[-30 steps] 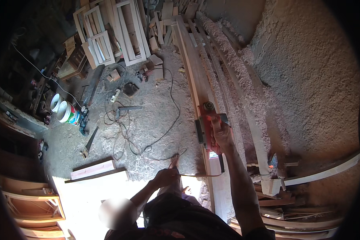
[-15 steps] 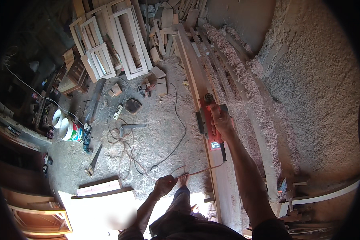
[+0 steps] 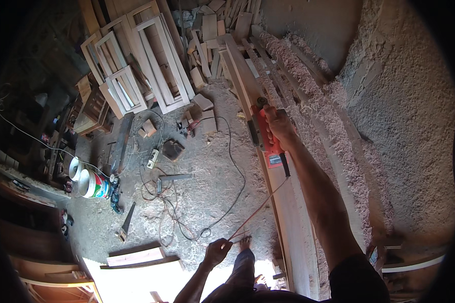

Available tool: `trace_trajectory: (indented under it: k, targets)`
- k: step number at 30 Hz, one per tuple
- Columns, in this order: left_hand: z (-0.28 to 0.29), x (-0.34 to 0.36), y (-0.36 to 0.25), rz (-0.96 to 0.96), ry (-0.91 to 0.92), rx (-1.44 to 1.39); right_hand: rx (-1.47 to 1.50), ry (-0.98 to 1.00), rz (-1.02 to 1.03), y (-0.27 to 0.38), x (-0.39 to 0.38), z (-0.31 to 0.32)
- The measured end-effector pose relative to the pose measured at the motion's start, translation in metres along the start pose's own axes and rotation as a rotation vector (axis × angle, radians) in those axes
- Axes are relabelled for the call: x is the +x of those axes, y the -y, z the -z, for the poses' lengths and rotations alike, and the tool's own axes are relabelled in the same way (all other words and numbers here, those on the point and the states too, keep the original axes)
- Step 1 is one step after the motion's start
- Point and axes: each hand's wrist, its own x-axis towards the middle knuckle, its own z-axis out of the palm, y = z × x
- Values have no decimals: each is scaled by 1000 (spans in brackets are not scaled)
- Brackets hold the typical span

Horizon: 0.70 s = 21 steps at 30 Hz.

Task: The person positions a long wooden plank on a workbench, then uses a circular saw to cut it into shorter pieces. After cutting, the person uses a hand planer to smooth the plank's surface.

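Note:
My right hand is wrapped round the handle of a red electric planer, which rests on a long wooden plank. The plank runs from beside my body toward the far wall. A thin reddish power cord trails from the planer's black rear sleeve down to my left hand. That hand is closed on the cord, low and left of the plank, holding it off the board. The planer's underside is hidden against the wood.
Pinkish shavings cover the beams right of the plank. On the floor lie tangled cables, a power strip, a handsaw and wood offcuts. White buckets stand left. Wooden frames lean at the back.
The planer has slid farther along the plank, away from me, with my right arm reaching forward. My left hand still holds the cord, now drawn straighter. The whole view has shifted slightly.

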Motion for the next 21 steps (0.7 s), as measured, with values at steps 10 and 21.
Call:
trace_trajectory:
  k: [10, 21]
  targets:
    - [-5, -16, 26, 129, -62, -190, 63, -34, 62, 20, 144, -22]
    - [23, -132, 61, 64, -325, -106, -50, 61, 9, -17, -76, 34]
